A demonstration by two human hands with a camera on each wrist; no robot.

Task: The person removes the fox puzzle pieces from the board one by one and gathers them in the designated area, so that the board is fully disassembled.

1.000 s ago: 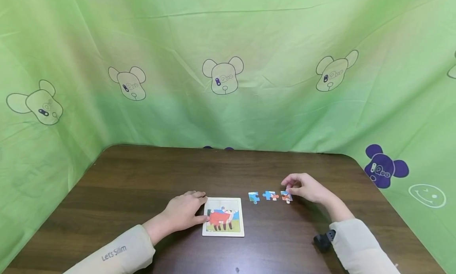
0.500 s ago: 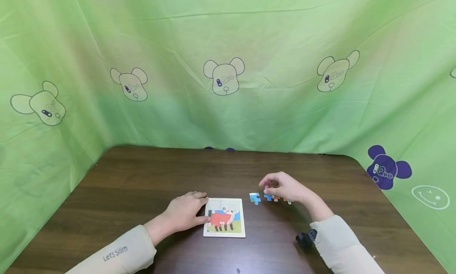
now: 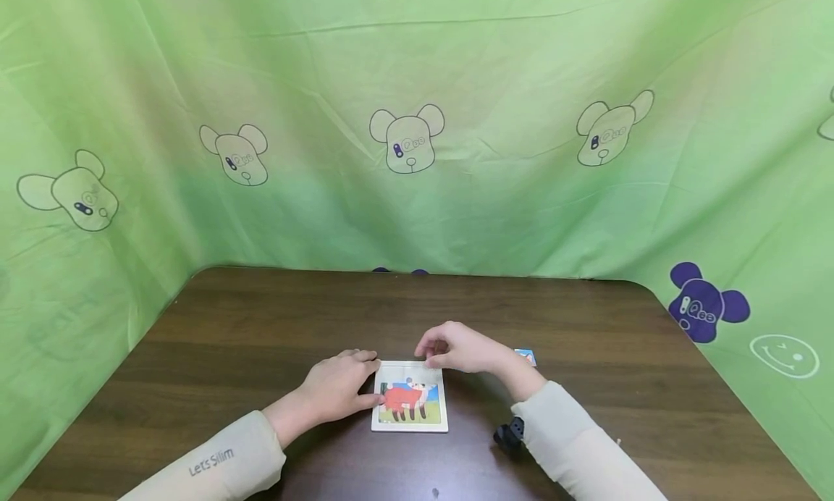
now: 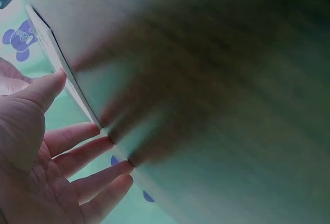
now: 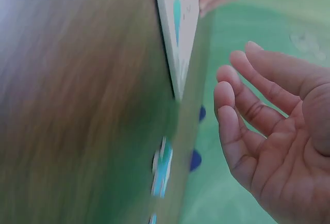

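My left hand (image 3: 335,389) rests at the left side of a square puzzle board (image 3: 410,428), fingers straight at its upper left corner and thumb on the left rim. The board's lower part shows a red animal on grass; the strip above it is pale. My right hand (image 3: 469,347) hovers by the upper right corner, fingers loosely bent. The right wrist view shows nothing between those fingers. A blue and green puzzle piece (image 5: 163,170) lies on the table there. Another puzzle piece (image 3: 526,357) shows behind my right wrist; my hand hides the others in the head view.
The dark wooden table (image 3: 313,305) extends around the board on every side. A green curtain (image 3: 326,219) with bear drawings hangs behind it and at both sides. A black wrist device (image 3: 510,436) sits below my right sleeve.
My right hand has moved left from the rightmost puzzle piece, across the other pieces, to the board's upper right corner. My left hand and the board have stayed in place.
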